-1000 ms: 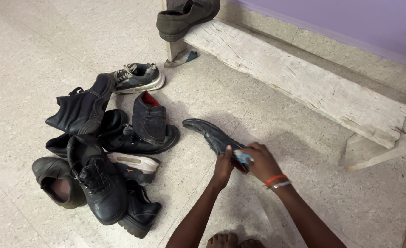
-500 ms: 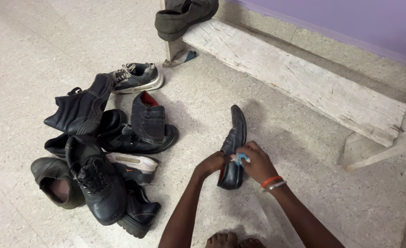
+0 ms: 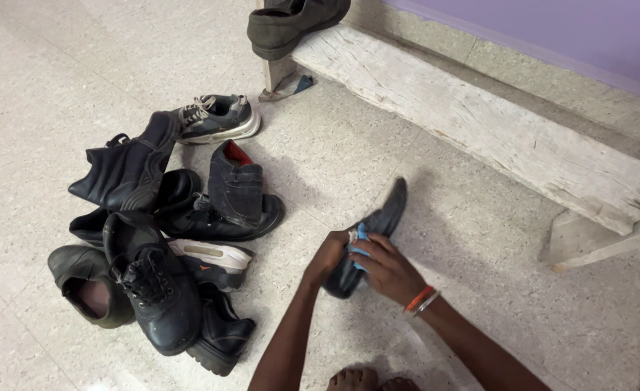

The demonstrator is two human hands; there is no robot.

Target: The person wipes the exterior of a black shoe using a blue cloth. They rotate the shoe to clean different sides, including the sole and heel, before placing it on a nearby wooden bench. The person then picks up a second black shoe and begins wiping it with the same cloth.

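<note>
A black leather dress shoe [image 3: 386,217] is held just above the floor, its toe pointing up and to the right. My left hand [image 3: 326,257] grips the shoe at its heel end. My right hand [image 3: 383,266], with an orange band at the wrist, presses a small light-blue cloth [image 3: 359,241] against the shoe's side. The heel is hidden behind both hands.
A heap of several dark shoes and boots [image 3: 162,239] lies on the speckled floor to the left, with a grey sneaker [image 3: 217,117] at its far edge. A pale wooden bench [image 3: 479,123] runs along the purple wall, a grey shoe [image 3: 291,22] on its left end. Bare toes [image 3: 367,379] show at the bottom.
The black shoe has swung round from pointing left to pointing up and right. My right hand with the cloth has moved across its side.
</note>
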